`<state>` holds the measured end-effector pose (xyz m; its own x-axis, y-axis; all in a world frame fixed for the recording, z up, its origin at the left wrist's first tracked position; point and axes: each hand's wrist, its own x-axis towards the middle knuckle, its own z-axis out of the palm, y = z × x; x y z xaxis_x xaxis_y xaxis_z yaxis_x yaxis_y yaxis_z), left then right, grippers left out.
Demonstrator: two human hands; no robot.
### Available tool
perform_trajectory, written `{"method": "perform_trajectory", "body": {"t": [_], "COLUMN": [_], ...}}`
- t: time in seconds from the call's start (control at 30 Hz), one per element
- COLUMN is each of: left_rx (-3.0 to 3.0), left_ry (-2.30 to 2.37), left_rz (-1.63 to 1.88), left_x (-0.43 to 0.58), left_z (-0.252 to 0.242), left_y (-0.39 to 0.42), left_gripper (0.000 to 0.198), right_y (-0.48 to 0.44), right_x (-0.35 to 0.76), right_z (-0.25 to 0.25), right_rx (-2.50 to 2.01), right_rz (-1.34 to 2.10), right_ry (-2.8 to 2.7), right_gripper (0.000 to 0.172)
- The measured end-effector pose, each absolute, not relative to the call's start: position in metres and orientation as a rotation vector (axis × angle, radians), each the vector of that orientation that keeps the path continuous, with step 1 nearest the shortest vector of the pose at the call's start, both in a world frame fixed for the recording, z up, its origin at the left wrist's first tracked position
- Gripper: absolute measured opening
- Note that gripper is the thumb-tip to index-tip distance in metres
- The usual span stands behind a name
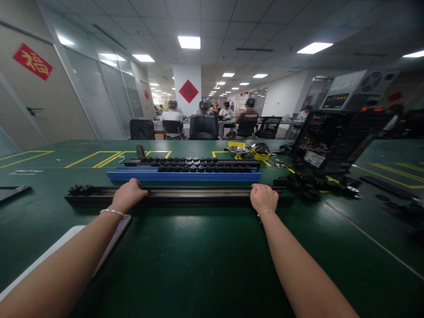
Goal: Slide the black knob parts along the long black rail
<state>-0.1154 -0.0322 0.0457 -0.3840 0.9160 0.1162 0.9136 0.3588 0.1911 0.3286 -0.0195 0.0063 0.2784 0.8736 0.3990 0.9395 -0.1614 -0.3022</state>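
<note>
Black rail (198,202) here, a long one, lying flat on the green table (198,265) right in front of the person, on the near side of a blue rail (182,176). Its long axis goes left to right, pretty much parallel to the blue one, with one end off past each hand. The channel opens upward, a pale strip (198,193) runs along the inside, and a few small black parts (81,189) sit at the left end. Both forearms reach forward and angle inward, palms down. The left hand (129,194) is left of the rail's middle, fingers bent over the far edge and thumb pointing right along the channel; can't see the fingertips. The right hand (264,197) is toward the other end, fingers pressed together and curled round the rail like a loose fist, tips hidden too. There's a bracelet (111,212) on the left wrist.
</note>
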Motion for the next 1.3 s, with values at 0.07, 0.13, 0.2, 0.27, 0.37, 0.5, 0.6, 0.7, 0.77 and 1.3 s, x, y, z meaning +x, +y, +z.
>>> {"method": "perform_trajectory", "body": {"t": [0.07, 0.13, 0.2, 0.27, 0.37, 0.5, 0.6, 0.7, 0.77, 1.3], "left_rx": [1.745, 1.751, 1.756, 1.754, 1.75, 1.737, 1.742, 1.759, 1.765, 1.78], "left_ry": [2.581, 2.58, 2.579, 2.577, 2.571, 2.566, 2.564, 2.555, 2.55, 2.545], "left_rz": [0.353, 0.352, 0.353, 0.358, 0.369, 0.357, 0.358, 0.367, 0.368, 0.353], "left_x": [-0.112, -0.11, -0.108, -0.106, -0.104, -0.101, -0.099, -0.098, -0.097, -0.087], "left_z": [0.045, 0.045, 0.044, 0.044, 0.045, 0.046, 0.046, 0.045, 0.045, 0.045], "left_y": [-0.032, -0.031, -0.031, -0.031, -0.031, -0.031, -0.031, -0.031, -0.03, -0.031], "left_gripper": [0.05, 0.049, 0.048, 0.049, 0.049, 0.049, 0.049, 0.048, 0.047, 0.05], "right_y": [-0.019, -0.018, -0.018, -0.018, -0.018, -0.019, -0.019, -0.02, -0.02, -0.02], "right_x": [0.329, 0.33, 0.33, 0.331, 0.33, 0.33, 0.33, 0.33, 0.33, 0.328], "right_z": [0.005, 0.004, 0.004, 0.004, 0.005, 0.007, 0.007, 0.007, 0.007, 0.007], "right_rx": [-2.065, -2.065, -2.063, -2.061, -2.065, -2.08, -2.085, -2.079, -2.079, -2.069], "right_rz": [-0.186, -0.194, -0.197, -0.196, -0.194, -0.189, -0.182, -0.172, -0.165, -0.166], "right_ry": [-1.62, -1.611, -1.605, -1.607, -1.609, -1.62, -1.626, -1.622, -1.627, -1.615], "right_gripper": [0.039, 0.038, 0.037, 0.037, 0.037, 0.038, 0.039, 0.039, 0.039, 0.038]}}
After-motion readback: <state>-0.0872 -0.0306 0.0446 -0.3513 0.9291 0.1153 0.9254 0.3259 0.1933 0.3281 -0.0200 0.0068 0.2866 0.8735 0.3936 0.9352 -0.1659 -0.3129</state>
